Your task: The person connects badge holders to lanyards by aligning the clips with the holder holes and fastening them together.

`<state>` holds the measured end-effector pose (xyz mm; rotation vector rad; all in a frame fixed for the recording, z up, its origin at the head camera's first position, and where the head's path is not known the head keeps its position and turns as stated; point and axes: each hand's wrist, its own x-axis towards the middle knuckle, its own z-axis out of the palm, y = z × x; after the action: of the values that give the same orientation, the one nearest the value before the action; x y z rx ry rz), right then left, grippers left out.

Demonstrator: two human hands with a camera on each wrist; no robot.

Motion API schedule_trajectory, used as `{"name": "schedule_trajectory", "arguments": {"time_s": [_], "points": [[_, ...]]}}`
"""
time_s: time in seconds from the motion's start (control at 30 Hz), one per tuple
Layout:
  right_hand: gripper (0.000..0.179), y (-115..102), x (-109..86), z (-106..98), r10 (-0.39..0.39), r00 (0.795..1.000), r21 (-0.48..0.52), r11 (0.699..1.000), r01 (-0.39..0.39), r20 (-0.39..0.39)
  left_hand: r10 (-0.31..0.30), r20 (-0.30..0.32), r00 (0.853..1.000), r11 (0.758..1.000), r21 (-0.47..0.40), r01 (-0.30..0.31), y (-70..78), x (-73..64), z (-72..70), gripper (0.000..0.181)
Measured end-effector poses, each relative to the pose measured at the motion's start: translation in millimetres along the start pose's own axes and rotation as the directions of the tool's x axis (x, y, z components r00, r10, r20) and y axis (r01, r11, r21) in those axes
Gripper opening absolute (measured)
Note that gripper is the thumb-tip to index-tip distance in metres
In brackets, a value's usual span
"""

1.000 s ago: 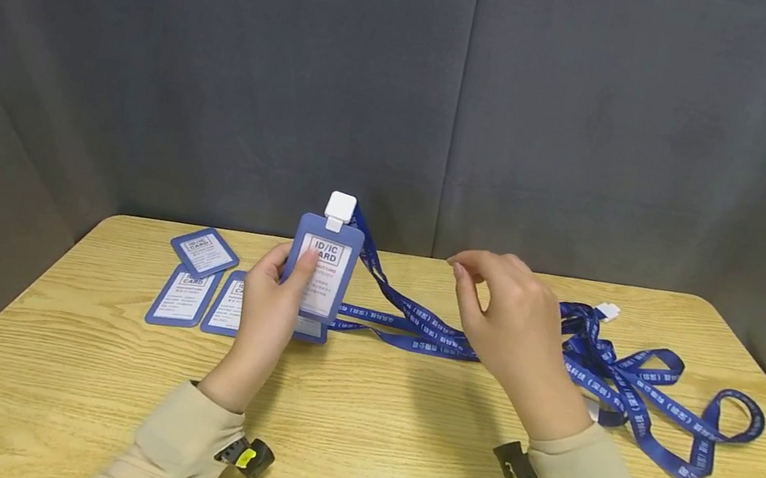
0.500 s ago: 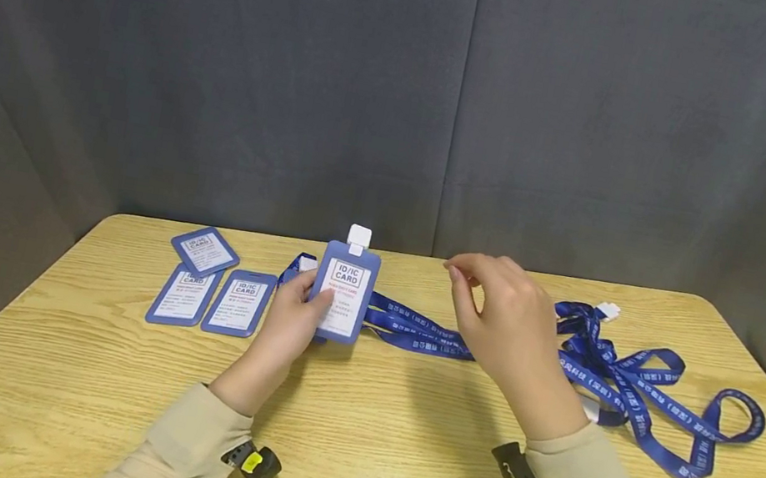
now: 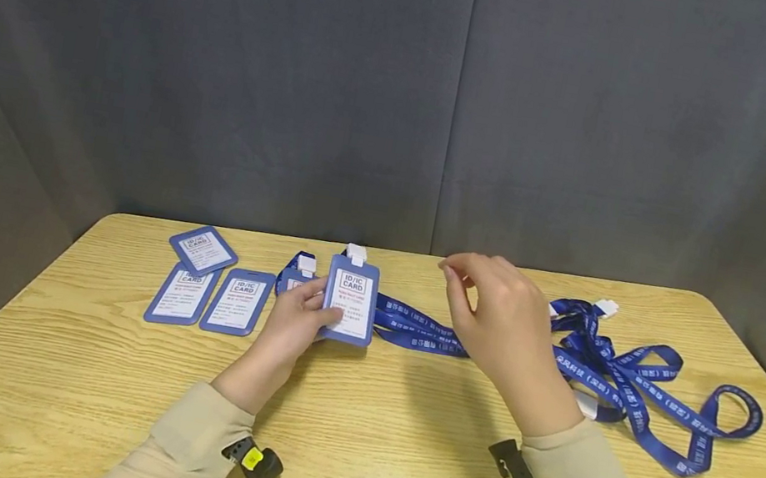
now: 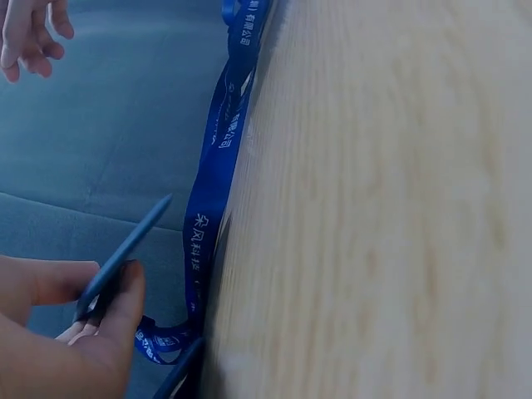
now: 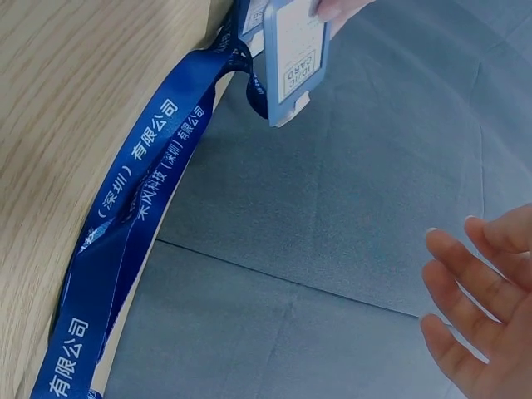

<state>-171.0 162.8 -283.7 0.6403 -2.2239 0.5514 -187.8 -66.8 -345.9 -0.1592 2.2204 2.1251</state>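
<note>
My left hand (image 3: pixel 293 324) pinches a blue ID badge holder (image 3: pixel 352 297) between thumb and fingers, just above the table. A white clip (image 3: pixel 356 253) sits at its top edge, joined to a blue lanyard. Partly hidden behind that hand lies another badge holder (image 3: pixel 297 284) with its own white clip and lanyard. In the left wrist view the held badge holder (image 4: pixel 125 249) appears edge-on. My right hand (image 3: pixel 503 314) hovers over the lanyards (image 3: pixel 423 335) with loosely bent fingers and nothing in them; the right wrist view shows its fingers (image 5: pixel 470 283) spread apart.
At the left lie several blue badge holders: one tilted (image 3: pixel 203 249), overlapping another (image 3: pixel 181 297), and one beside them (image 3: pixel 238 302). Tangled blue lanyards (image 3: pixel 633 382) with white clips spread over the right side of the wooden table (image 3: pixel 350 436). A dark curtain (image 3: pixel 405 107) rises behind.
My left hand has brought the held badge holder down and to the right, uncovering the flat badge holders and the clipped one behind. The right hand stays nearly still.
</note>
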Motion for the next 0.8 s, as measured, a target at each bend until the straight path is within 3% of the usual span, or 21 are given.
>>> {"name": "schedule_trajectory", "arguments": {"time_s": [0.23,0.5,0.67,0.8], "points": [[0.01,-1.2,0.0,1.7,0.001,1.0,-0.003,1.0,-0.001,0.019,-0.032,0.118,0.992,0.998,-0.047,0.038,-2.9,-2.0,0.8,0.062],[0.01,-2.2,-0.5,2.6,0.006,0.999,-0.009,1.0,-0.005,0.04,-0.037,0.149,0.988,0.999,-0.014,0.039,-3.7,-1.2,1.9,0.065],[0.009,-1.9,-1.2,3.6,0.002,0.999,-0.011,1.0,-0.002,0.042,-0.008,0.141,0.99,0.998,0.066,-0.002,-4.0,-1.4,1.4,0.067],[0.009,-2.2,-1.6,4.2,0.006,0.999,-0.011,1.0,-0.005,0.053,0.06,0.091,0.994,0.976,0.205,-0.077,-1.7,-1.5,0.7,0.066]]}}
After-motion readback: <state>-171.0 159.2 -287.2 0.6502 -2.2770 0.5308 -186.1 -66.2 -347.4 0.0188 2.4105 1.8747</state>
